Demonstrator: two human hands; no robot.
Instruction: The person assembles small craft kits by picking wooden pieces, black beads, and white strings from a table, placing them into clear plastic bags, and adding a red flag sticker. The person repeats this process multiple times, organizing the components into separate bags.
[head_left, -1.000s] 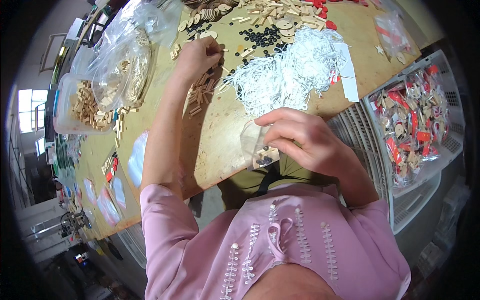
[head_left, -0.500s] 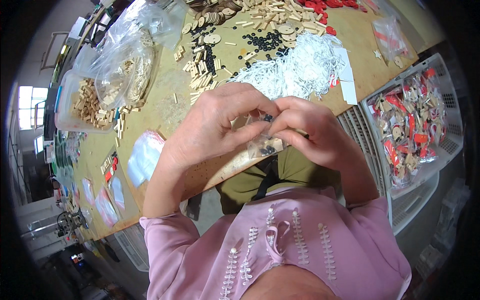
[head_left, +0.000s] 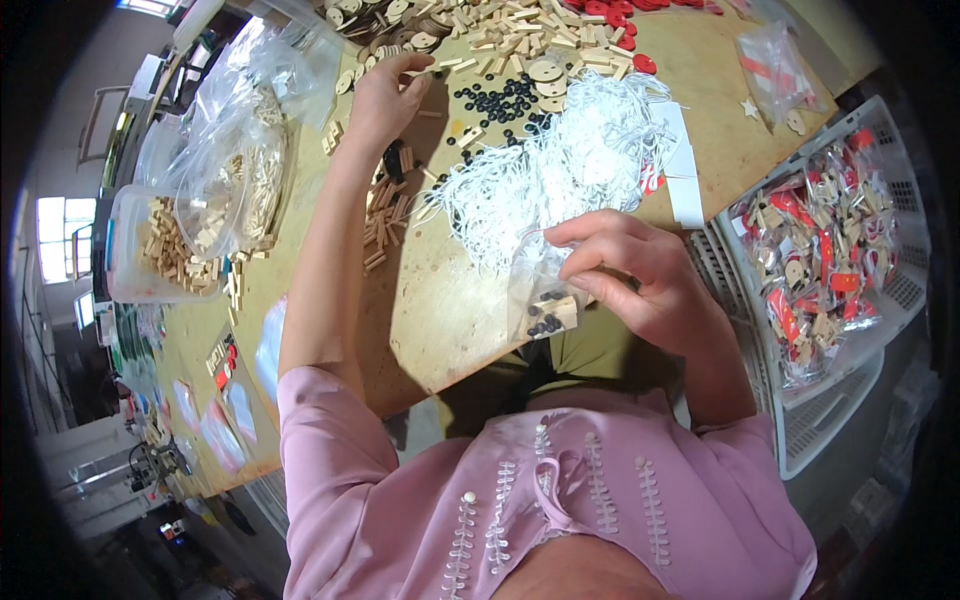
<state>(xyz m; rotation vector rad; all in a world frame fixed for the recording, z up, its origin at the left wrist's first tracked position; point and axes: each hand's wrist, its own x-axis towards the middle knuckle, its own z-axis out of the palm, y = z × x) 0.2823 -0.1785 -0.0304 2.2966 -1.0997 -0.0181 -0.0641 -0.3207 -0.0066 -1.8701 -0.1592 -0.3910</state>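
Observation:
My right hand pinches the upper edge of a small clear plastic bag, which hangs over the table's front edge. Black beads and pale wooden pieces lie in the bottom of that bag. At the far side of the table is my left hand, its fingers stretched out and a gap between them and the thumb, with nothing visible in it. It hovers next to round wooden discs and loose wooden sticks. Just right of it lie scattered black beads. A heap of white cords spreads between my two hands.
Red discs and a wooden stick pile line the far edge. On the left stand a plastic tub of wooden blocks and a large clear bag. A white crate on the right holds filled bags.
My left hand has let go of the small bag and moved far forward to the wooden discs. My right hand keeps the bag, which now hangs lower and in fuller view.

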